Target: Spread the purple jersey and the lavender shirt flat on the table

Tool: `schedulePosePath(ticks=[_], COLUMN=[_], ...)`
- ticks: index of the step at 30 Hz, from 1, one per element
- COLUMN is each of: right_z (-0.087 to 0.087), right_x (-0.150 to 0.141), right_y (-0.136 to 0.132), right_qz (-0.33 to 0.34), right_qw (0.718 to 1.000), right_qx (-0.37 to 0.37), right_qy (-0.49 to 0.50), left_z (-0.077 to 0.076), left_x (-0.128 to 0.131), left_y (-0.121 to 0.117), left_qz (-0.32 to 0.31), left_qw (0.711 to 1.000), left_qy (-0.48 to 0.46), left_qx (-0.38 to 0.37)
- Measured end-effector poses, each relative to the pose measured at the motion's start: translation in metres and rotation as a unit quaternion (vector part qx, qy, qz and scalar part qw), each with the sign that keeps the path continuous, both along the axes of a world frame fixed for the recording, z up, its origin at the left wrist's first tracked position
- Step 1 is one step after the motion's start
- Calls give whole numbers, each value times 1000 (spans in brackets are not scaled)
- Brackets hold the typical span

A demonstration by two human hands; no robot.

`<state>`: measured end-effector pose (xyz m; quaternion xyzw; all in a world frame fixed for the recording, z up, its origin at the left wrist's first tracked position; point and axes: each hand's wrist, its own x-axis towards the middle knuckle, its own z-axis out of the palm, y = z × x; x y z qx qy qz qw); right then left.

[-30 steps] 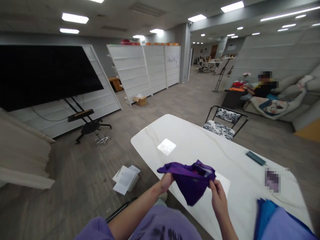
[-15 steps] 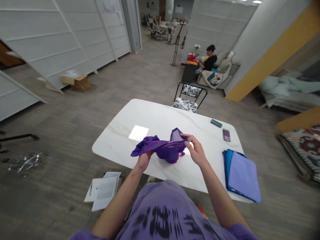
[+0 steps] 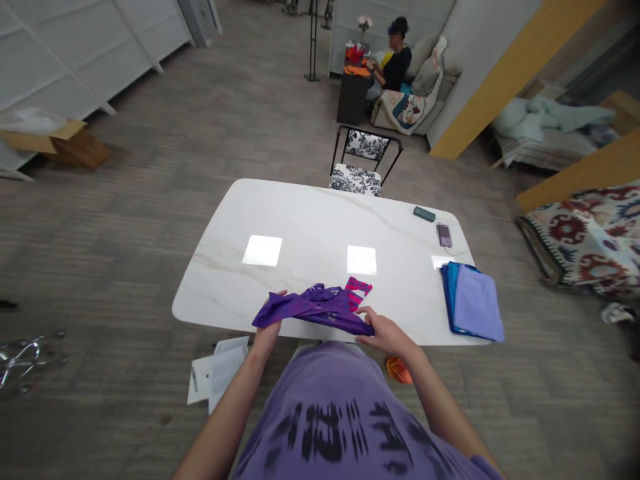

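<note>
**Purple cloth, held at near worktop edge**

Purple cloth (image 3: 315,308) with pink striped part, stretched between hands. Left hand (image 3: 267,335) pinching one end; right hand (image 3: 384,333) gripping the other. White worktop (image 3: 310,227) beneath. Folded blue cloths (image 3: 473,308) right of right hand. Papers (image 3: 216,371) on floor below left hand.

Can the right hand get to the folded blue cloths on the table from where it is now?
Probably yes. The right hand grips the purple cloth at the near table edge, and the folded blue cloths lie on the same side, with only bare tabletop between. It would need to release the purple cloth first.
</note>
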<state>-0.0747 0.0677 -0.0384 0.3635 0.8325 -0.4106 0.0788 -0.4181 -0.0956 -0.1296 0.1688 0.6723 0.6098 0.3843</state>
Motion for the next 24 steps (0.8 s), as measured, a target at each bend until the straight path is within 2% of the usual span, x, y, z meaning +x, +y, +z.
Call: schedulePosePath(ticks=[3, 6, 8, 10, 12, 14, 17, 19, 21, 23, 24], right_z=[-22, -41, -51, -59, -66, -72, -73, -60, -28, 28, 63], right_x=[8, 15, 21, 30, 37, 40, 23, -9, -54, -108, -135], right_y=[-1, 7, 16, 25, 31, 35, 46, 64, 92, 129, 150], right_qz=[77, 103, 86, 61, 43, 43, 90, 117, 103, 55, 27], right_qw=[994, 993, 996, 996, 993, 994, 992, 990, 994, 991, 984], right_qx=[15, 47, 13, -59, -103, -104, -88, -68, -11, 107, 166], right_qy=[-74, -31, 18, 35, 25, 9, -26, -39, -40, -51, -59], left_z=[12, 24, 32, 38, 40, 38, 31, 30, 38, 64, 85], left_x=[-2, -5, -6, -8, -11, -19, -41, -66, -103, -150, -177], left_y=[-11, -36, -56, -74, -87, -95, -92, -76, -42, 14, 49], left_qz=[-25, -104, -149, -165, -165, -165, -159, -156, -154, -157, -158], left_qw=[1000, 994, 985, 978, 975, 976, 978, 978, 975, 971, 969], left_qy=[1, 3, 25, 41, 46, 48, 57, 86, 127, 164, 182], left_qx=[0, -43, -83, -119, -139, -137, -119, -109, -99, -79, -63])
